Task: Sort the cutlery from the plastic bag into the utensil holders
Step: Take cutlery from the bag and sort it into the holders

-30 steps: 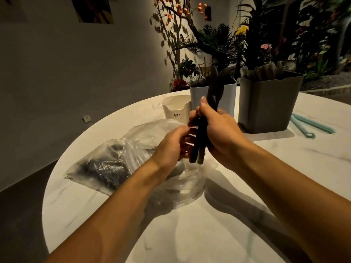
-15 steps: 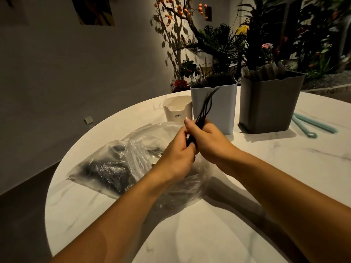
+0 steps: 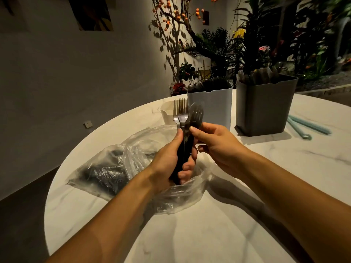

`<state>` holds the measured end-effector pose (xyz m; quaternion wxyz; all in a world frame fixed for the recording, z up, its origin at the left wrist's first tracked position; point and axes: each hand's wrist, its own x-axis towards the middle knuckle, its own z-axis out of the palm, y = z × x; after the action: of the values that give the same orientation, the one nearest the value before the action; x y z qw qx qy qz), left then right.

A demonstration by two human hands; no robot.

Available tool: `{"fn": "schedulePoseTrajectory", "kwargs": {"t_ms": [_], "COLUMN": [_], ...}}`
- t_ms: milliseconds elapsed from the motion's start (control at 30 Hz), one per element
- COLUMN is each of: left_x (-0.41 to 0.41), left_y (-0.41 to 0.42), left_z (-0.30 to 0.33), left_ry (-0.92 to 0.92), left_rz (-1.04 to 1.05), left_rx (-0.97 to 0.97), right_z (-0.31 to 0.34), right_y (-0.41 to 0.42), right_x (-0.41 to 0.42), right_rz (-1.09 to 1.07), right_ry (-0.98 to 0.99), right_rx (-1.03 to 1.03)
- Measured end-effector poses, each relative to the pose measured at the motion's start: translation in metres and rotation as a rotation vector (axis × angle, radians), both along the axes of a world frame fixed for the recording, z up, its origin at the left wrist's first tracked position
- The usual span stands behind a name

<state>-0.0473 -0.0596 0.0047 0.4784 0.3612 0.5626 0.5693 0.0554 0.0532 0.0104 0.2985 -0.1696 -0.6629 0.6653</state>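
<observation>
Our left hand (image 3: 171,160) now grips the dark handles of the cutlery bundle (image 3: 185,118), fingers (image 3: 187,168) curled round it, forks upright; a moment ago the right hand held it. Our right hand (image 3: 214,143) only pinches one dark piece near the top, so we judge that picking out single pieces begins. Just under the fingers lies the plastic bag (image 3: 114,168) on the table (image 3: 209,234), with dark cutlery inside. Beyond the fingers stand the white holder (image 3: 216,107) and the grey holder (image 3: 264,109), both already holding cutlery.
</observation>
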Motion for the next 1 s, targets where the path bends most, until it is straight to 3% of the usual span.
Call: {"fn": "schedulePoseTrajectory", "kwargs": {"t_ms": [433, 600, 933, 1000], "left_x": [0.007, 0.003, 0.009, 0.009], "left_y": [0.006, 0.009, 0.010, 0.014], "left_z": [-0.009, -0.009, -0.008, -0.006], "left_ry": [0.428, 0.408, 0.235, 0.293], "left_rz": [0.104, 0.200, 0.201, 0.259], "left_rx": [0.138, 0.102, 0.084, 0.116], "right_z": [-0.004, -0.003, 0.009, 0.016], "right_y": [0.005, 0.005, 0.008, 0.008], "right_x": [0.001, 0.003, 0.004, 0.005], "right_rz": [-0.152, -0.116, -0.279, -0.260], "right_ry": [-0.035, -0.021, 0.082, 0.081], "right_rx": [0.082, 0.073, 0.041, 0.044]}}
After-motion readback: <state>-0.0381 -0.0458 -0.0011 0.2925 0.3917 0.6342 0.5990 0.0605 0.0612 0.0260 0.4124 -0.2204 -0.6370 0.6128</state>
